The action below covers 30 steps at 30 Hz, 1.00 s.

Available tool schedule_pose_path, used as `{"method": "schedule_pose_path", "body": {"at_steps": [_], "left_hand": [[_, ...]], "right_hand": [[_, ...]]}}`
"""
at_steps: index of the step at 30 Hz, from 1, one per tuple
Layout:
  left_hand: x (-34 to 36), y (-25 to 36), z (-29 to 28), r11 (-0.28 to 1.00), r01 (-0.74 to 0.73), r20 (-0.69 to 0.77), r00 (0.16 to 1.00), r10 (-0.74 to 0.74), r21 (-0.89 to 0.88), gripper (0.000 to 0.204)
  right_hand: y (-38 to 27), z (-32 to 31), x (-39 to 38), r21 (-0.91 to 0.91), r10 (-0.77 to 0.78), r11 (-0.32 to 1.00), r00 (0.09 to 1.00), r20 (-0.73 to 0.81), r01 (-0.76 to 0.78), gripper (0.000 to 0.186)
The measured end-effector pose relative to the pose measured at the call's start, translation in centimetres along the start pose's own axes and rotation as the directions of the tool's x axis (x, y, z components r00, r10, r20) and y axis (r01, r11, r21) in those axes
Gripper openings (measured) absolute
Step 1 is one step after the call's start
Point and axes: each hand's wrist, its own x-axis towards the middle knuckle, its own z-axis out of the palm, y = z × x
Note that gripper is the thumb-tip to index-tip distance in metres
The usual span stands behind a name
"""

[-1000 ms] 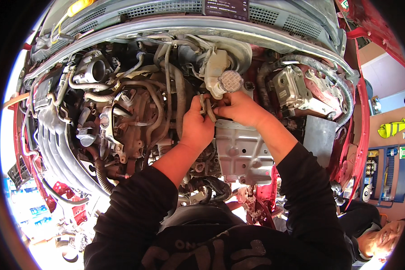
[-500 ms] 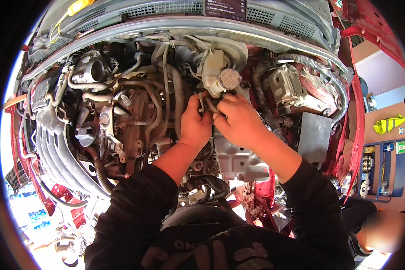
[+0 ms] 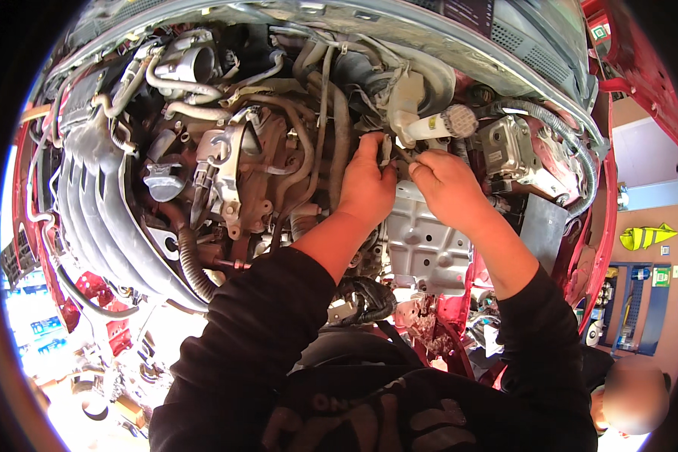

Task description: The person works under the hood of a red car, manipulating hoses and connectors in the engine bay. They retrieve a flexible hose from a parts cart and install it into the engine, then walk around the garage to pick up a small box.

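Both of my hands reach into a car's engine bay, just below the brake fluid reservoir (image 3: pixel 429 126) with its round ribbed cap. My right hand (image 3: pixel 448 184) is closed, its thumb and fingers pinching a short thin hose (image 3: pixel 404 156). Close beside it, my left hand (image 3: pixel 365 184) is closed with the index finger stretched up under the reservoir. Whatever the left fingertips grip is hidden. A small pale metal clip or bracket (image 3: pixel 386 151) shows between the two hands. Under my right wrist lies a grey pressed-metal tray (image 3: pixel 429 248) with holes.
A grey ribbed intake manifold (image 3: pixel 102 200) fills the left side, near an open throttle body (image 3: pixel 200 62). Hoses (image 3: pixel 339 135) run beside my left hand. At right are a metal-cased unit (image 3: pixel 508 151) and a corrugated conduit (image 3: pixel 572 128). Another person (image 3: pixel 633 395) is at lower right.
The view has shifted, so the engine bay sits further right and higher. My hands stay under the reservoir and have drawn slightly apart, exposing more of the thin hose.
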Motion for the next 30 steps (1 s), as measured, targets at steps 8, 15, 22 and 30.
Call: {"method": "schedule_pose_path", "body": {"at_steps": [8,15,22,30], "left_hand": [[0.0,-0.6,0.2,0.997,-0.073,-0.02,0.997,0.073,0.023,0.046],[0.2,-0.3,0.1,1.0,-0.01,0.038,0.999,0.01,-0.014,0.045],[0.7,-1.4,0.3,0.998,-0.058,0.03,0.998,0.059,-0.019,0.034],[2.0,-2.4,-0.4,0.969,0.019,0.192,0.981,0.03,-0.248,0.025]], "right_hand": [[-0.6,0.8,0.0,0.029,0.024,0.999,1.0,0.013,-0.024,0.03],[-0.3,0.2,0.2,0.126,0.102,0.985,0.988,0.112,-0.116,0.032],[-1.3,-2.7,0.3,0.0,-0.063,0.998,0.991,0.114,0.064,0.034],[-1.3,-13.1,-12.9,-0.055,-0.027,0.998,0.999,0.044,0.03,0.021]]}}
